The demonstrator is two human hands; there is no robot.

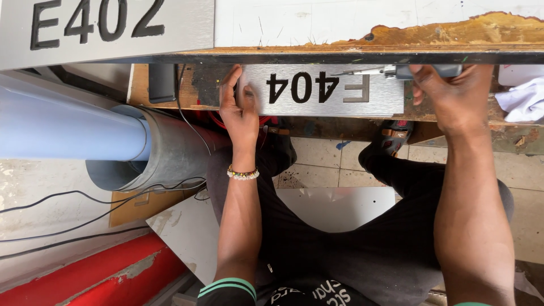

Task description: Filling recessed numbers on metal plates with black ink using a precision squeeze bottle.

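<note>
While the left hand (240, 110) presses flat, fingers spread, on one end of the brushed silver metal sign plate (323, 89) lying on the worn wooden bench (453, 31), the right hand (447, 93) curls closed around a grey tool (422, 71) at the plate's other end.

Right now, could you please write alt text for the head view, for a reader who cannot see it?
A seated person's left hand presses one end of a brushed metal sign plate on a worn wooden bench, while the right hand holds a grey tool at its other end. A grey pipe lies to the left.
</note>
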